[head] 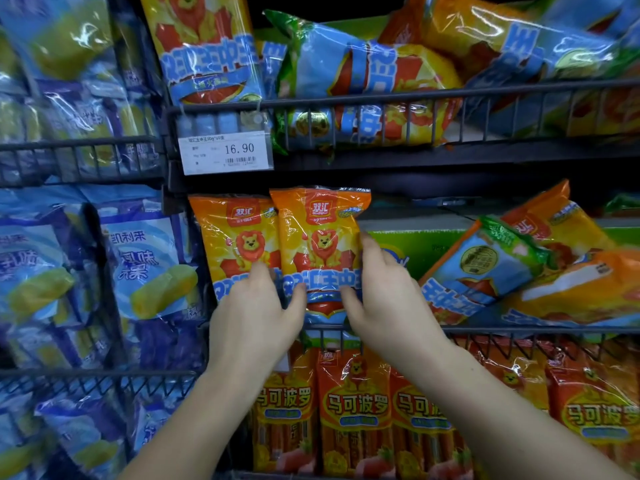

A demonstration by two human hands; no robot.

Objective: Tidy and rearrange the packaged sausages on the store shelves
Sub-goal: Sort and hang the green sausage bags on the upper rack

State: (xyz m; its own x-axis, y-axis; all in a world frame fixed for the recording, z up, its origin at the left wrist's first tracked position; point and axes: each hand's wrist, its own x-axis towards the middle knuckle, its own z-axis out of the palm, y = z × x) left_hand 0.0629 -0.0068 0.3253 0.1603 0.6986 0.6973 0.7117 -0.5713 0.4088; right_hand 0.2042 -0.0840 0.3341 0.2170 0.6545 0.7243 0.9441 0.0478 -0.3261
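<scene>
Your left hand (256,306) and right hand (384,292) both hold the orange pack (320,244) on the middle shelf, at the centre of the head view. Each thumb lies on its printed front, the right fingers curl round its three o'clock edge, and the left fingers reach in at its nine o'clock edge. The pack stands upright behind the shelf rail (519,329) and overlaps the neighbour pack (232,244) at its nine o'clock.

To do this step well, I judge you should seat the foot fully behind the rail and slide the pack toward three o'clock until the overlap is gone and both fronts face out level. Then let go gently, so the slick film does not slump. The toppled packs (485,268) at three o'clock lie tilted and piled on one another, so the pack in hand gets no support from that side. They look like the next to stand up.

Your left fingertips are hard to make out: they may lie between the two packs or on the neighbour's front, and I cannot tell which. Your hands and the rail cover the pack's foot. The green box (433,244) behind is mostly hidden. The toppled packs run off the frame at three o'clock, and glare blurs the blue packs (145,265) at nine o'clock.
</scene>
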